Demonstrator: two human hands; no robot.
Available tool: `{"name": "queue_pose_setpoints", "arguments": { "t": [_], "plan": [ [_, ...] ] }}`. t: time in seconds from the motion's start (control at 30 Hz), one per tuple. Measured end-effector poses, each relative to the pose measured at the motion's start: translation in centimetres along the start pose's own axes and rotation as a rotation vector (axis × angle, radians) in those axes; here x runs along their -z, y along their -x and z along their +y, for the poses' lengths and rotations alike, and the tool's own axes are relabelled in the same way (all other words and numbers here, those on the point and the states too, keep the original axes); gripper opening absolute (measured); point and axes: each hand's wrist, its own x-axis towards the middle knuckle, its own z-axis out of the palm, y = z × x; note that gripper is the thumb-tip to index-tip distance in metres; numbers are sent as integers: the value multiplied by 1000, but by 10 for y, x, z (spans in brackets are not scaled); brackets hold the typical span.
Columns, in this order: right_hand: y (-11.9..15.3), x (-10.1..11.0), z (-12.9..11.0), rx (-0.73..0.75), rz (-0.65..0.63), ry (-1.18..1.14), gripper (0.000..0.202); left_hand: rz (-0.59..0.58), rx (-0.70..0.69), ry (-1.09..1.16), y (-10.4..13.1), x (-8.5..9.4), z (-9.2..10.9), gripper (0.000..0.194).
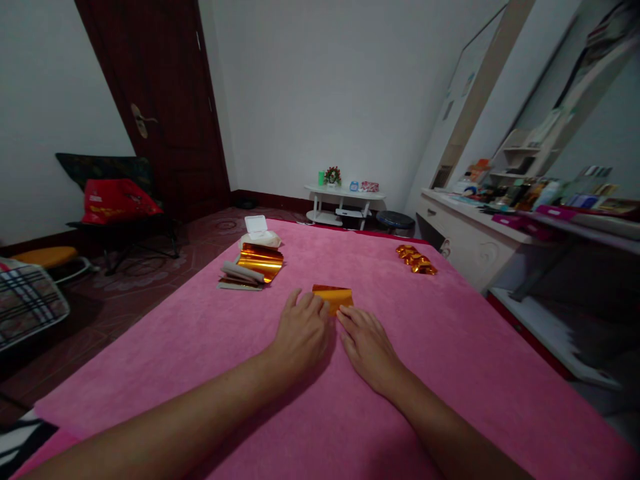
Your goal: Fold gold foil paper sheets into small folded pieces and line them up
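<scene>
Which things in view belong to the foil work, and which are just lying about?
In use, likely: gold foil sheet at left hand and right hand; gold foil stack; folded gold foil pieces.
Lying about, apparently: white flip-top pack; red bag; flower arrangement.

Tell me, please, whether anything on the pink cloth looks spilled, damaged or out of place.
Nothing looks spilled or damaged. Slightly untidy: shiny gold foil sheets lie curled on the left, and behind them a soft white packet has its square lid raised.
</scene>
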Motion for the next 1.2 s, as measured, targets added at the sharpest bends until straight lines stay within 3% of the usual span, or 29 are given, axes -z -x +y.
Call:
{"name": "queue_pose_setpoints", "arguments": {
  "t": [0.07,0.2,0.3,0.4,0.53,0.7,0.87,1.0,1.1,1.2],
  "plan": [
    [0,0,2,-1,-3,6,45,-10,-40,52,1,-11,-2,52],
    [0,4,1,-28,-41,11,45,-177,-13,128,10,-36,-11,73],
    [-5,5,-15,-13,-35,-16,56,-197,-23,147,14,-42,-15,70],
    [-13,-1,-41,116,-121,-156,77,-234,-38,145,12,-41,-14,64],
    [-18,-10,-59,50,-197,-273,91,-255,-56,136,9,-43,-13,61],
    [-4,1,-29,43,-265,-161,88,-215,-13,129,11,-42,-13,68],
    [7,23,13,-92,-271,70,90,-187,11,131,13,-36,-10,69],
    [2,29,0,-199,-238,168,99,-169,7,126,11,-38,-8,69],
    [-1,21,-23,-31,-176,110,92,-183,-4,114,10,-43,-9,68],
    [0,12,-26,43,-195,55,82,-198,5,106,10,-43,-10,66]
  ]
}}
